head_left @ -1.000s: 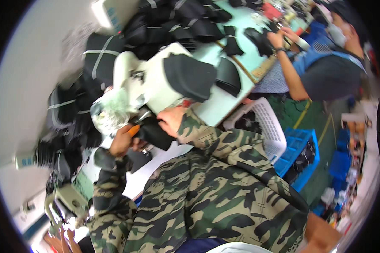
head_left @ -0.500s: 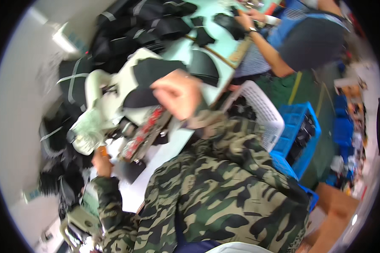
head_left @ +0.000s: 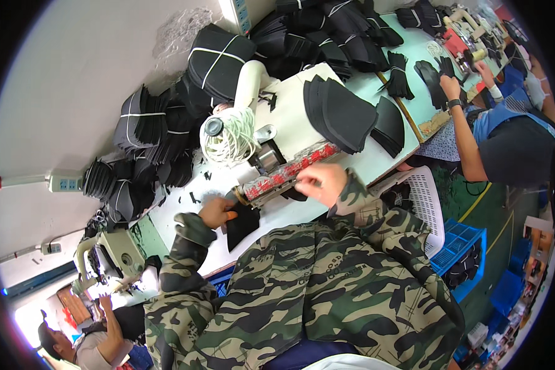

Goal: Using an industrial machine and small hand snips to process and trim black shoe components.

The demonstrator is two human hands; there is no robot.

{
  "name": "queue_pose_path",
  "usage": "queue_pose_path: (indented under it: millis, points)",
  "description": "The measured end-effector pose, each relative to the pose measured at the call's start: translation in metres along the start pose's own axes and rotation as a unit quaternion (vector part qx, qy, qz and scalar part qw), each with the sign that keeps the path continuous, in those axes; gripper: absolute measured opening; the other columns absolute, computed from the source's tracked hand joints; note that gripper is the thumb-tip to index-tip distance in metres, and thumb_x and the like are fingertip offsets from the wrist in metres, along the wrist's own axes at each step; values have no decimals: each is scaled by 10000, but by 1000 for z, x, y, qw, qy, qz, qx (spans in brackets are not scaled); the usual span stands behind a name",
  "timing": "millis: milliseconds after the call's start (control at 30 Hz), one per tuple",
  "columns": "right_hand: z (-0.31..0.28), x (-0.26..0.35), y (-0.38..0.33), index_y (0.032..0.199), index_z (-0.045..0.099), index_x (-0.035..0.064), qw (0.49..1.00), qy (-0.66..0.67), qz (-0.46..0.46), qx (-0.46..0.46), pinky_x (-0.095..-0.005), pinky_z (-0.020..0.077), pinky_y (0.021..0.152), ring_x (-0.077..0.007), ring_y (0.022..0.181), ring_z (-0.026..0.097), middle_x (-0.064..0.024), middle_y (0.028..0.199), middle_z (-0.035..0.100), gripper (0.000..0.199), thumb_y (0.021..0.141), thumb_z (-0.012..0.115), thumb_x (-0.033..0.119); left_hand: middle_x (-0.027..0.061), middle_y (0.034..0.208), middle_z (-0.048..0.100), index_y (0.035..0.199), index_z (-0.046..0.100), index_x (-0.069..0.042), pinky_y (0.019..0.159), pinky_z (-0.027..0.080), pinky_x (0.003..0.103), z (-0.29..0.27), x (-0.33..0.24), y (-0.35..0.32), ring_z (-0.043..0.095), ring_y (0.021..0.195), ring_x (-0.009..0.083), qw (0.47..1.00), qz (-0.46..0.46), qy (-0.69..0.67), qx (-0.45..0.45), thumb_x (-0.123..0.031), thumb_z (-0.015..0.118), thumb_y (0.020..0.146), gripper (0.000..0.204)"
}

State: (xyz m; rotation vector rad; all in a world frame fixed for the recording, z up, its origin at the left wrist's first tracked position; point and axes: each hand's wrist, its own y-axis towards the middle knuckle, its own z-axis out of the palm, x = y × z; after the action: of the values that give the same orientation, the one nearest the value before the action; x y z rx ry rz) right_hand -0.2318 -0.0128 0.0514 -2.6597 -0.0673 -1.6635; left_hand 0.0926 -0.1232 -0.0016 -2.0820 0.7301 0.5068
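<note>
My left hand (head_left: 216, 213), with an orange cover on a finger, is closed on a black curved fabric piece (head_left: 243, 225) at the near end of a sewing machine arm (head_left: 283, 177) patched in red and silver. The piece hangs over the table's front edge side. Beside the arm's right part is my right hand (head_left: 325, 184), its fingers curled together; whatever may be between them is hidden. A coil of white cord (head_left: 230, 140) sits on the machine. A fanned stack of black pieces (head_left: 342, 114) lies on its cream bed.
Tied black bundles (head_left: 219, 58) are piled along the wall. A white basket (head_left: 435, 209) and a blue crate (head_left: 462, 246) stand at the right. Another machine (head_left: 118, 256) is at the left. Co-workers sit at the far right and lower left.
The view has swung, so the table appears further right. My right hand has come from beside the fanned black pieces to the machine arm; my left hand stays at the arm's end.
</note>
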Motion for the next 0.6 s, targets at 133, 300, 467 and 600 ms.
queue_pose_path:
  millis: [133,300,467,600]
  points:
    - [28,-5,-11,1026,602,-21,985,87,94,114,-281,488,637,-178,711,638,-130,793,659,354,802,663,246,-31,614,520,921,615,-31,421,396,191,-46,-82,-4,468,454,48,954,43,-246,164,-146,544,900,137]
    - [58,2,13,909,637,-14,981,80,111,140,-271,474,589,-158,625,611,-111,686,624,224,815,621,189,-13,700,566,999,586,-9,532,408,222,-16,-71,5,474,589,47,954,25,-298,10,-194,493,935,217]
    - [50,-1,31,848,646,36,993,-31,77,78,-364,481,610,-295,670,624,-128,741,641,191,796,619,218,-21,761,593,981,599,19,584,429,217,-17,-60,28,500,648,43,962,-35,-270,-33,-195,486,937,246]
    - [31,-1,39,838,628,13,998,-51,38,17,-273,470,534,-170,580,626,-103,701,638,129,767,646,120,-15,760,597,972,603,37,583,427,214,-26,-67,30,502,645,47,967,-53,-245,-53,-191,496,929,256]
